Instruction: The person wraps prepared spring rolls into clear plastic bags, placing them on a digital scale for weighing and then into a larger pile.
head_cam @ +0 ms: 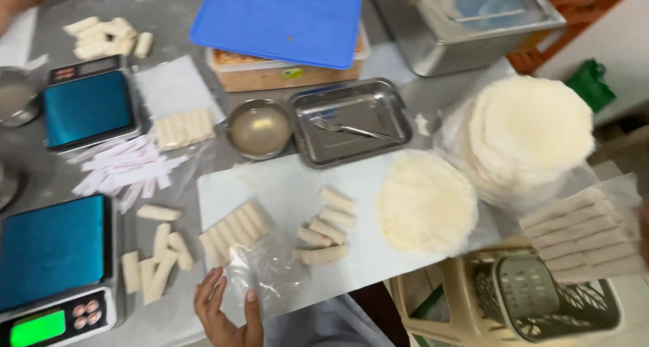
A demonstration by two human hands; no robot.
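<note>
My left hand (220, 312) rests at the table's near edge with its fingers apart, next to a clear plastic bag holding a row of pale rolls (236, 231). Only a sliver of my right hand (643, 229) shows at the right edge, gripping a clear bag of rolls (583, 235) above a beige plastic stool (473, 306). Several loose rolls (324, 229) lie on the white board (291, 181). A flat pile of round wrappers (426, 202) sits on the board's right end, with a taller stack of wrappers (531, 134) behind it.
Two scales with blue tops stand at left (51, 249) (88, 107), with loose rolls (155, 256) and small white sachets (128, 168) between them. Behind the board are a metal bowl of liquid (259, 129), a steel tray with a fork (350, 120) and a blue-lidded box (277, 19).
</note>
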